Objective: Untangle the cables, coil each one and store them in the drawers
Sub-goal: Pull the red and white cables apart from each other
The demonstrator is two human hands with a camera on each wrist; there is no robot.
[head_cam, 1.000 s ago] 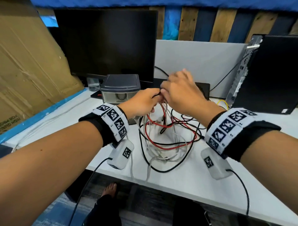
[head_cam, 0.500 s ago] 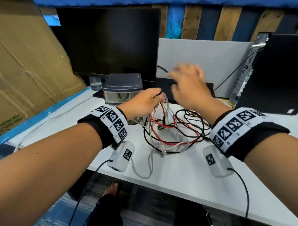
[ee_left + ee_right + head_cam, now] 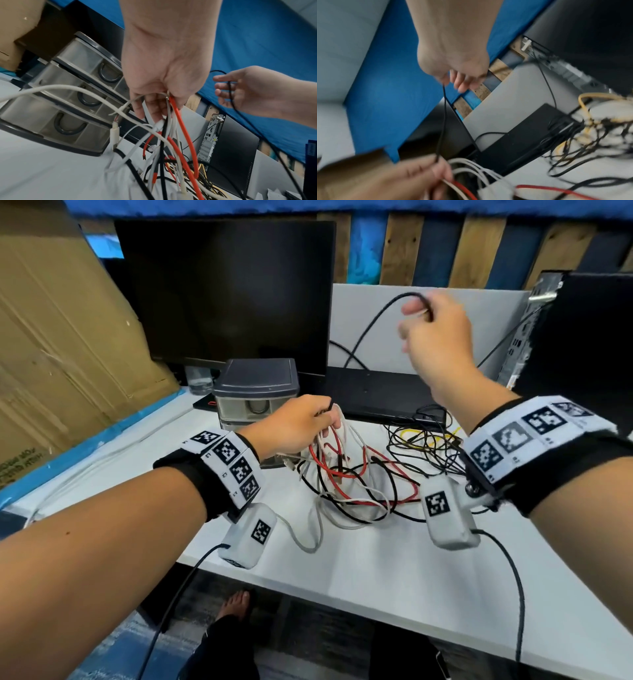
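Note:
A tangle of red, white and black cables (image 3: 359, 484) lies on the white table (image 3: 394, 570). My left hand (image 3: 301, 426) grips a bunch of its strands from above, just right of the grey drawer unit (image 3: 255, 392); the left wrist view shows red and white leads hanging from the left hand (image 3: 161, 94). My right hand (image 3: 431, 326) is raised high over the table's back. It pinches a thin black cable (image 3: 376, 316), which runs down to my left hand. In the right wrist view the right hand (image 3: 453, 67) holds that black cable (image 3: 442, 121).
A dark monitor (image 3: 226, 292) stands behind the drawers, with a flat black box (image 3: 376, 392) beside its foot. A PC tower (image 3: 582, 337) stands at the right and cardboard (image 3: 61, 354) leans at the left. Thin black and yellow wires (image 3: 418, 436) lie behind the tangle.
My right hand has left the bunch at my left hand and risen up and to the right, drawing the black cable out. The left hand has kept its grip.

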